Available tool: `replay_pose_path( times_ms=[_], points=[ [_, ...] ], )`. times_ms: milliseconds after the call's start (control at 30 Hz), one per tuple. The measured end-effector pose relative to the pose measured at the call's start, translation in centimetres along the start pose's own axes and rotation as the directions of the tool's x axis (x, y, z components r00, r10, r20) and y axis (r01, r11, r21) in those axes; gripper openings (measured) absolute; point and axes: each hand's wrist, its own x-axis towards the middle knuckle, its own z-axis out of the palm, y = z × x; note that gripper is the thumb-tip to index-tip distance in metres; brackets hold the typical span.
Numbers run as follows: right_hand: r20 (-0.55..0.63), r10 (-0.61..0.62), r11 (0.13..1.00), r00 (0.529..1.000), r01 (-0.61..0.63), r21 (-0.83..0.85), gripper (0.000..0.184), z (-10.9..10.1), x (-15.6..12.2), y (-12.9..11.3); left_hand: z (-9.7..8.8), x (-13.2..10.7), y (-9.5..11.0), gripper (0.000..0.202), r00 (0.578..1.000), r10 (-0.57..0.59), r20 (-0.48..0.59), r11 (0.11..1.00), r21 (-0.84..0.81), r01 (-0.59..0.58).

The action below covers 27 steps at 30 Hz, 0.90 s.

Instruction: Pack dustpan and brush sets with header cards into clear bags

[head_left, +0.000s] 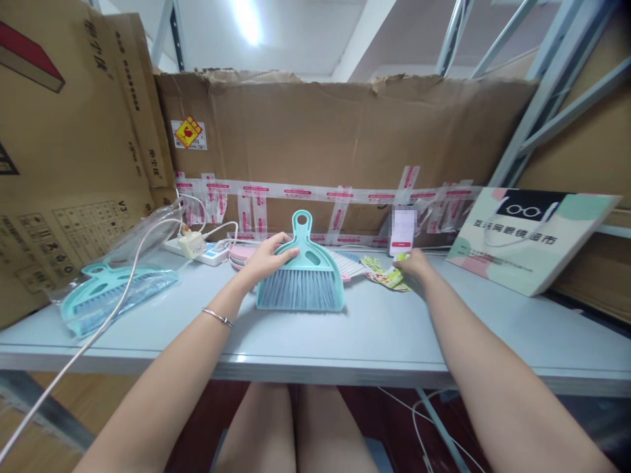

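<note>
A mint-green dustpan with a small brush nested in it [302, 276] lies on the grey table [374, 328], handle pointing away. My left hand [266, 257] rests on its left edge, fingers curled over the rim. My right hand [413, 265] reaches to a small pile of yellow-green printed cards [387, 274] and touches them, fingers bent down. A phone [403, 230] stands propped just behind that hand.
A bagged mint dustpan set [111, 292] lies at the left, with a white cable [113, 289] across it. A power strip [197, 249], pink dustpans [241, 255], a leaning printed board [530, 236] and cardboard walls [335, 131] surround the table.
</note>
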Motion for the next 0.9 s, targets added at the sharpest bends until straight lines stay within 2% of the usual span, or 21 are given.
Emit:
replay_pose_path(
  times_ms=[133, 267, 333, 367, 400, 433, 467, 500, 533, 600, 633, 667, 767, 900],
  points=[
    [-0.061, 0.027, 0.969, 0.998, -0.011, 0.245, 0.019, -2.4, -1.2, -3.1, 0.0, 0.0, -0.3, 0.023, 1.000, -0.008, -0.013, 1.000, 0.019, 0.008],
    [-0.003, -0.061, 0.842, 0.998, 0.053, 0.537, 0.020, -4.6, -4.5, -7.0, 0.1, 0.1, -0.5, 0.024, 1.000, -0.019, -0.020, 1.000, 0.024, 0.020],
    [0.064, -0.145, 0.689, 0.987, 0.054, 0.723, 0.026, -5.8, -7.2, -8.9, 0.2, 0.1, -0.6, 0.025, 0.999, -0.032, -0.033, 0.999, 0.021, 0.032],
    [0.116, -0.212, 0.529, 0.970, 0.015, 0.848, 0.030, -6.3, -8.6, -9.8, 0.2, 0.1, -0.6, 0.026, 0.998, -0.041, -0.043, 0.999, 0.024, 0.042],
    [0.165, -0.293, 0.372, 0.942, -0.047, 0.927, 0.035, -6.7, -10.1, -10.7, 0.2, 0.1, -0.6, 0.027, 0.997, -0.052, -0.053, 0.998, 0.029, 0.054],
    [0.204, -0.368, 0.259, 0.907, -0.111, 0.960, 0.039, -6.9, -11.6, -11.5, 0.2, 0.1, -0.7, 0.028, 0.996, -0.062, -0.060, 0.997, 0.032, 0.064],
    [0.244, -0.437, 0.206, 0.865, -0.168, 0.964, 0.040, -6.9, -13.0, -12.2, 0.2, 0.1, -0.7, 0.029, 0.995, -0.071, -0.063, 0.997, 0.026, 0.073],
    [0.292, -0.493, 0.217, 0.820, -0.209, 0.953, 0.040, -6.5, -14.3, -12.8, 0.2, 0.1, -0.8, 0.031, 0.995, -0.080, -0.059, 0.997, 0.012, 0.081],
    [0.348, -0.530, 0.265, 0.773, -0.239, 0.934, 0.040, -5.9, -15.3, -13.3, 0.2, 0.2, -0.9, 0.033, 0.995, -0.088, -0.052, 0.996, -0.005, 0.087],
    [0.448, -0.543, 0.401, 0.710, -0.250, 0.882, 0.040, -3.8, -16.8, -13.6, 0.2, 0.2, -1.0, 0.036, 0.994, -0.102, -0.037, 0.994, -0.039, 0.100],
    [0.471, -0.522, 0.461, 0.711, -0.229, 0.857, 0.040, -2.5, -17.3, -13.6, 0.3, 0.3, -1.1, 0.036, 0.994, -0.110, -0.030, 0.993, -0.047, 0.108],
    [0.468, -0.493, 0.513, 0.733, -0.190, 0.837, 0.038, -1.2, -17.5, -13.4, 0.3, 0.3, -1.1, 0.035, 0.993, -0.118, -0.021, 0.992, -0.048, 0.117],
    [0.368, -0.443, 0.634, 0.817, -0.004, 0.773, 0.028, 2.0, -17.7, -12.4, 0.4, 0.2, -1.0, 0.036, 0.989, -0.146, 0.019, 0.988, -0.055, 0.147],
    [0.291, -0.477, 0.713, 0.829, 0.172, 0.680, 0.022, 3.3, -17.4, -11.5, 0.2, -0.2, -0.4, 0.037, 0.984, -0.157, 0.085, 0.983, -0.080, 0.164]
  ],
)
